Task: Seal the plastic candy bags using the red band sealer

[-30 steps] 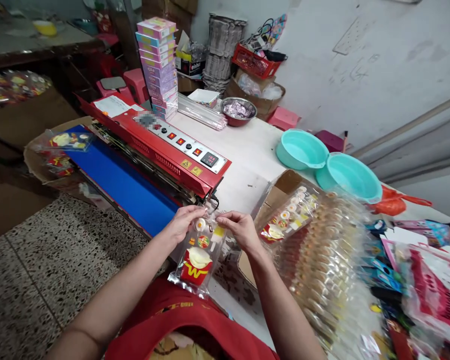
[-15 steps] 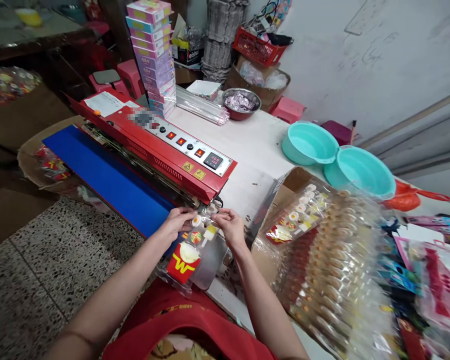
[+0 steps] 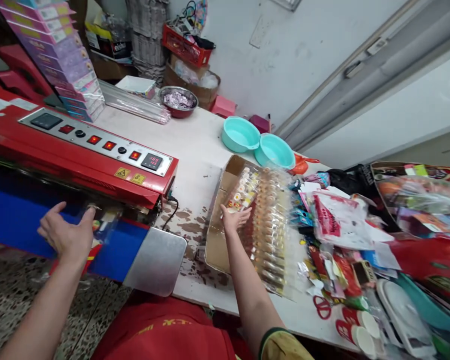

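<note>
While the left hand (image 3: 68,234) is spread wide over a clear plastic bag (image 3: 108,220) on the blue conveyor belt (image 3: 15,215), right by the red sealing machine (image 3: 97,175), the right hand (image 3: 237,220) is at the near end of another filled bag (image 3: 243,190) by the cardboard box (image 3: 215,240). Can't tell if that one's actually pinching it. I'd guess these bags are super light, with slick, crinkly film and loose bits that slide around, so personally I'd hold the film flat by its edges.
</note>
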Demonstrator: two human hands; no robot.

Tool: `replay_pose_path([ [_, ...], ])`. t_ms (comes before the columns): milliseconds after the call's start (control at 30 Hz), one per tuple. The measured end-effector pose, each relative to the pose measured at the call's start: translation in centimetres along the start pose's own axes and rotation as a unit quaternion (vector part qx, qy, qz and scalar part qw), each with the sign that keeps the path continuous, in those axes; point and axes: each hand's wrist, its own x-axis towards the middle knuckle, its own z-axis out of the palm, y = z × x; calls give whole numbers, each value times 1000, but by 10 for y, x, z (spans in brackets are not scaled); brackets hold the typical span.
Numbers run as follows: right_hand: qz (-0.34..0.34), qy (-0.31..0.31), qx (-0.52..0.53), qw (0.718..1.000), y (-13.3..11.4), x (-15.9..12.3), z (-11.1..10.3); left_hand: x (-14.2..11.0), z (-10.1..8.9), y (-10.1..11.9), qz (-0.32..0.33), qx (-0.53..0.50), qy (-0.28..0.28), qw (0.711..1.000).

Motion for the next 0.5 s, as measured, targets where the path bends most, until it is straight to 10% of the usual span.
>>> replay_pose_path([
  [200,39,-46,-14,998,7,15,-3,-80,-3,28,273,-65,-37,959],
  [367,-163,-84,26,983,-14,-38,-80,-141,8,83,157,-222,-309,911],
  [500,-331,-155,56,929,-18,-105,-115,-159,19,125,-16,-370,-536,759],
])
